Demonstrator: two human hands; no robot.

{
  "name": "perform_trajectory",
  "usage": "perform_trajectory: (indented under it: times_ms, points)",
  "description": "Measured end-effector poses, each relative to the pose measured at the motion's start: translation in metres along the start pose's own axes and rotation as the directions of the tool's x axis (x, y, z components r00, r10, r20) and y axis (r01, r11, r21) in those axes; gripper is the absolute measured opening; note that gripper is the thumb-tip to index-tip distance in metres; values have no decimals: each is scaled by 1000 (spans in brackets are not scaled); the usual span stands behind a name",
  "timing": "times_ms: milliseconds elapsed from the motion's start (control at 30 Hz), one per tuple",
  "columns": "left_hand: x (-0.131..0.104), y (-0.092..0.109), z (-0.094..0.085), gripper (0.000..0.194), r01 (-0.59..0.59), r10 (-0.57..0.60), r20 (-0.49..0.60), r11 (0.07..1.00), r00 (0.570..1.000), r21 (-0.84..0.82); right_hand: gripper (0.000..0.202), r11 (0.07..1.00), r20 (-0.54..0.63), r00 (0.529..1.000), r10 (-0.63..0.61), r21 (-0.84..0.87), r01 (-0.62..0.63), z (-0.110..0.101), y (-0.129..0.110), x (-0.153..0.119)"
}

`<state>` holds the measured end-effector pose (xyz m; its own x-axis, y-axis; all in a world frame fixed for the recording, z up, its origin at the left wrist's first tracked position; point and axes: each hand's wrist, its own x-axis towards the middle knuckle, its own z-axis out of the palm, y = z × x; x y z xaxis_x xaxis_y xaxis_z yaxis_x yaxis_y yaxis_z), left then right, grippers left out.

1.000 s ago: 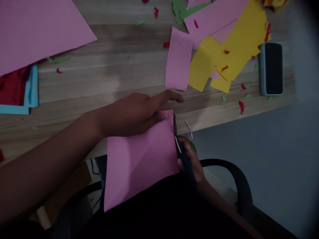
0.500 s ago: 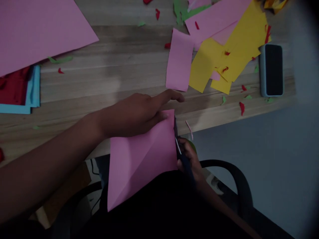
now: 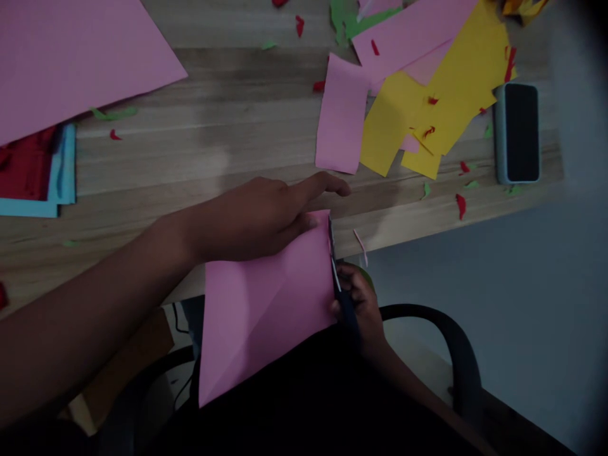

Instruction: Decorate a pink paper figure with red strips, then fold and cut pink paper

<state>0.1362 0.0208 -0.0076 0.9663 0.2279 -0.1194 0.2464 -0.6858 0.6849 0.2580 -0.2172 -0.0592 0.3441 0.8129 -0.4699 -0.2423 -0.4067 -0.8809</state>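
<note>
A creased sheet of pink paper [image 3: 270, 304] lies partly over the table's front edge and slants down towards my lap. My left hand [image 3: 259, 218] grips its upper edge, thumb on the paper and index finger stretched past the corner; the other fingers are hidden. At the sheet's right edge, my right hand [image 3: 368, 304] is closed around dark-handled scissors [image 3: 348, 309]. The blades lie along that edge, pointing away from me and nearly together. A thin pink paper strip [image 3: 361, 246] rests just to the right of the blades.
Pink paper pieces [image 3: 342, 114] and yellow ones [image 3: 389, 123] lie at the right back. A phone [image 3: 521, 133] is near the right end. A large pink sheet [image 3: 85, 60] covers red and blue paper [image 3: 66, 168] at left. Small scraps dot the wooden table [image 3: 228, 120].
The scissors' blades have come closer together along the right edge. The pink sheet has shifted slightly left, and my right hand has turned a little. My left hand has barely moved.
</note>
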Motion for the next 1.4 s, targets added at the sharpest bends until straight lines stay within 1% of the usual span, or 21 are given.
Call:
perform_trajectory:
  times_ms: [100,167,267,367,467,600,700,767,867,1000,1167,1267,1400]
  points:
    - [0,0,-1,47,33,-33,22,999,999,2,36,1000,-27,999,27,7,-27,1,1,0]
    - [-1,1,-3,47,39,-40,27,999,999,3,37,999,-23,999,49,19,-48,1,0,-2]
    - [0,0,-5,47,21,-21,18,1000,1000,-18,41,1000,19,1000,18,13,-19,-3,-5,-4]
    - [0,-1,-7,49,0,1,5,998,1000,-67,49,997,81,996,-33,-65,38,-7,-12,-5]
    - [0,-1,-7,48,-27,25,-18,989,1000,-142,51,997,109,994,0,-77,8,-7,-13,-4]
    - [1,-3,-7,44,-36,26,-45,972,999,-230,52,999,87,996,12,-42,-8,-4,-6,-3]
    - [1,-3,-7,45,-5,-13,-64,962,998,-272,51,999,40,999,-9,-53,11,-7,-3,-5]
    - [1,-1,-8,45,22,-38,-54,962,998,-271,48,996,25,999,-20,-91,23,-10,-4,-7]
    - [2,2,-10,42,49,-57,-23,965,998,-258,50,989,51,999,3,-151,5,-14,-7,-11]
    - [2,3,-10,41,68,-72,-6,966,997,-248,50,985,73,996,54,-168,-42,-12,-11,-8]
    - [2,-3,-9,42,32,-46,-45,961,998,-275,46,981,67,997,-26,-192,39,-10,-16,-1]
    - [1,-7,-8,44,5,-26,-66,955,997,-296,44,983,68,997,-31,-180,43,-12,-18,-1]
    - [1,-7,-7,44,2,-31,-90,953,995,-303,45,983,67,998,-21,-181,32,-13,-19,-2]
